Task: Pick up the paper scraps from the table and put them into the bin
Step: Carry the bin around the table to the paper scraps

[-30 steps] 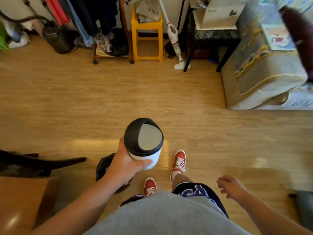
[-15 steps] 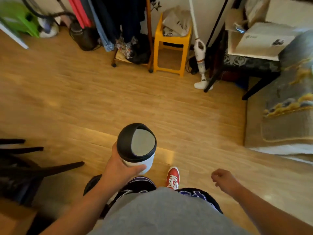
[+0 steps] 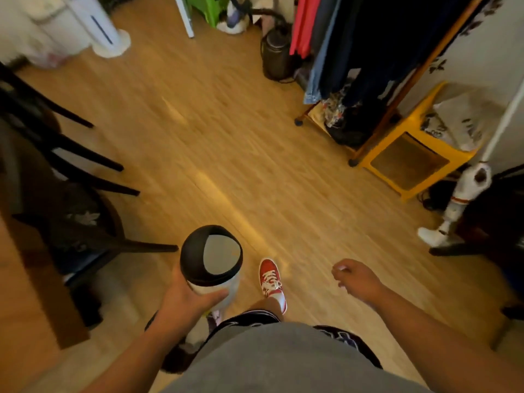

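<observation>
While left hand (image 3: 187,300) wrapped the bin (image 3: 211,260) sidewall under its lid, it looked light, rigid, one-hand manageable; right hand (image 3: 358,279) hung loosely curled, empty, well apart.

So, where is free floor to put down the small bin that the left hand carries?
The wooden floor is bare between the dark chairs and the clothes rack, ahead of the bin in the left hand. Around the yellow stool and vacuum it is crowded.

A lived-in home room is being shown: clothes are being hung on a garment rack (image 3: 397,52) and a yellow stool (image 3: 408,154) is being kept far right of the gripped bin (image 3: 211,265), over wood flooring (image 3: 226,123)
</observation>
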Tool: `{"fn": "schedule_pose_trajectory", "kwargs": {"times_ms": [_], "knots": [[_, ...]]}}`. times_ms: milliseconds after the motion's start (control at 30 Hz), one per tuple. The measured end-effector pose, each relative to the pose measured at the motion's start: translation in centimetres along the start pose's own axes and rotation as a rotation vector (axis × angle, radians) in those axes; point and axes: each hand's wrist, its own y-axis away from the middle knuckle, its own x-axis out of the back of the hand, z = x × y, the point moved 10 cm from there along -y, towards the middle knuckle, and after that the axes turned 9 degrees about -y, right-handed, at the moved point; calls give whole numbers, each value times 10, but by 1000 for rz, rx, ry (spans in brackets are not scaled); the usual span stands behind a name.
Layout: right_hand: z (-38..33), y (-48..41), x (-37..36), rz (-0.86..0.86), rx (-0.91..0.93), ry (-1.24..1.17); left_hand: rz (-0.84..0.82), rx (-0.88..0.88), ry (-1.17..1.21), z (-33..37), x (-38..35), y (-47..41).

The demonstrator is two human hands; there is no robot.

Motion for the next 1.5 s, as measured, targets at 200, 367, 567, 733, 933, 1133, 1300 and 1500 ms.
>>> {"fn": "schedule_pose_trajectory", "kwargs": {"times_ms": [200, 367, 567, 733, 933, 1133, 1300, 1500], "knots": [[-56, -41, 53, 43, -26, 96, -8, 43, 72, 33, 9, -85], [-83, -72, 101, 67, -92, 154, 16, -33, 82, 92, 10, -158], [-126, -135, 141, 43, -118, 252, 29, -95, 157, 156, 18, -242], [-204, -213, 148, -38, -88, 378, 143, 8, 216, 163, 46, -297], [-368, -289, 93, -191, 85, 577, 394, 181, 252, 133, 107, -298], [-519, -319, -25, -374, 296, 737, 609, 363, 331, 78, 148, -271], [-600, -337, -118, -491, 374, 822, 725, 504, 417, 22, 170, -281], [-675, -361, -150, -421, 351, 867, 717, 557, 526, -6, 231, -336]]}}
